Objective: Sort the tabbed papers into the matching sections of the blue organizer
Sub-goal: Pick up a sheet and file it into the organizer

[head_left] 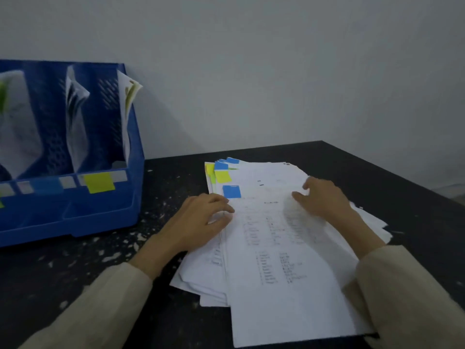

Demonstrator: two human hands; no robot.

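Observation:
A loose stack of white printed papers lies on the dark table, with blue and yellow tabs fanned at its far left corner. The top sheet bears a blue tab. My left hand rests on the stack's left edge, fingertips on the top sheet just below the blue tab. My right hand lies flat on the top sheet further right, fingers spread. The blue organizer stands at the left, its upright sections holding sheets, with a yellow label and a blue label on its front rail.
The dark speckled table ends at a grey wall behind. Its right edge runs diagonally at the far right. The organizer has a low front tray.

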